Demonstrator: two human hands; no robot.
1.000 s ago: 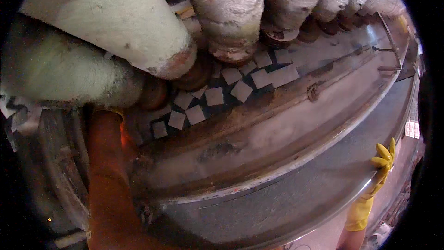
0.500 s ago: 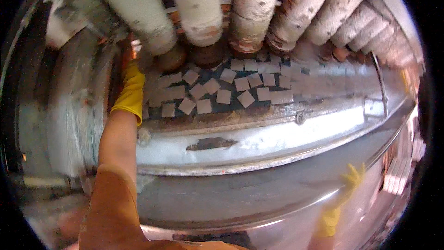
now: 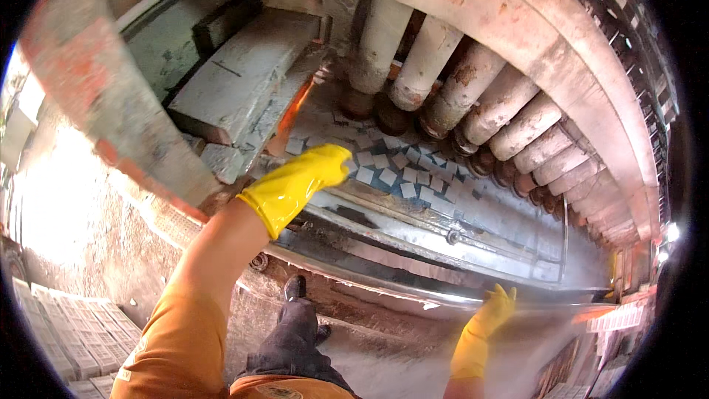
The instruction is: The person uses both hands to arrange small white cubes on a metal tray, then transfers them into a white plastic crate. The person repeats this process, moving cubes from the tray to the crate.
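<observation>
A yellow rubber glove covers my left hand (image 3: 314, 174), which is held out over the near left end of a wet machine bed. Its fingers are curled in, and what they hold, if anything, is hidden. Pale square tiles (image 3: 386, 176) lie scattered on the bed just beyond it, under a row of thick upright cylinders (image 3: 478, 87). My right hand (image 3: 495, 310), gloved in yellow too, is at the bed's near metal rail (image 3: 413, 294), lower right. Its fingers are apart and nothing shows in them; whether it touches the rail I cannot tell.
A heavy grey metal block (image 3: 240, 66) stands left of the bed, with an orange-red edge (image 3: 294, 114) beside it. Stacked pale tiles (image 3: 81, 332) are at the lower left. A large curved beam (image 3: 546, 37) passes above the cylinders. Spray hazes the right side.
The view has swung left and widened, bringing the floor, my legs and the grey block in. My left hand has drawn back from the bed's far left side toward me. My right hand remains near the rail.
</observation>
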